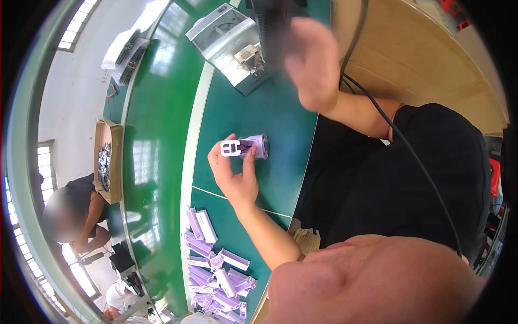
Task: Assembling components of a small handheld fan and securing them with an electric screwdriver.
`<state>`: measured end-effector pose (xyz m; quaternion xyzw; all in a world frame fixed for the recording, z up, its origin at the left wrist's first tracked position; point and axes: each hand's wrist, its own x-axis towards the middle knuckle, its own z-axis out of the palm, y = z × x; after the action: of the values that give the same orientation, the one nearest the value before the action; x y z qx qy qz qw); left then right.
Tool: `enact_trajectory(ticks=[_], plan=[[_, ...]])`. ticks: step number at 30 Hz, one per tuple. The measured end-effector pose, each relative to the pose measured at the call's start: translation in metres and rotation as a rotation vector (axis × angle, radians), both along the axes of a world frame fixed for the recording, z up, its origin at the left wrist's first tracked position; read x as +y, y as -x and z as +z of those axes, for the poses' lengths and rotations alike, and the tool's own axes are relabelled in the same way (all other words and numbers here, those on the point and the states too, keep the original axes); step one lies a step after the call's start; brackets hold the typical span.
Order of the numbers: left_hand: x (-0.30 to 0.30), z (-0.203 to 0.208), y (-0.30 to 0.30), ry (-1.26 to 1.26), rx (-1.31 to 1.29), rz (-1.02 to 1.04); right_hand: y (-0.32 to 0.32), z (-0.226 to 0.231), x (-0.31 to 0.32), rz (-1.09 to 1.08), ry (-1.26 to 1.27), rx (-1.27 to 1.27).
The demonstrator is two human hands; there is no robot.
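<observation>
Purple part [261, 144] sits pinched between thumb and fingers of your left hand [236, 183], above the green bench [286, 110]; a slack pinch could let it slip. Your right hand [315, 67] is blurred, its grip unclear. Beyond, the purple pieces [224, 285] carry illegible print; the grey machine [224, 49] bears lettering.

1. Place: factory workshop.
2. Green strip [154, 135], conveyor-like: beyond the left fingers [250, 164].
3. Purple parts [224, 282], heaped: below the fingers.
4. Machine [232, 46]: above them.
5. Cardboard box [117, 162], co-worker [94, 209]: far beyond them, across the strip.
</observation>
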<state>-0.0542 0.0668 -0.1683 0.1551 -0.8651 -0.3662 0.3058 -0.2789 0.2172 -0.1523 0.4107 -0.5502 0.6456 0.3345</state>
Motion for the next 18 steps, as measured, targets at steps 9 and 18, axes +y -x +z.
enact_trajectory(ticks=[9,18], plan=[[0.001,-0.011,0.001,-0.183,0.061,0.019,0.027,0.043,-0.033,0.569,0.088,-0.392],[-0.004,-0.02,0.0,-0.222,0.166,-0.142,0.017,0.115,-0.043,0.738,0.16,-0.339]])
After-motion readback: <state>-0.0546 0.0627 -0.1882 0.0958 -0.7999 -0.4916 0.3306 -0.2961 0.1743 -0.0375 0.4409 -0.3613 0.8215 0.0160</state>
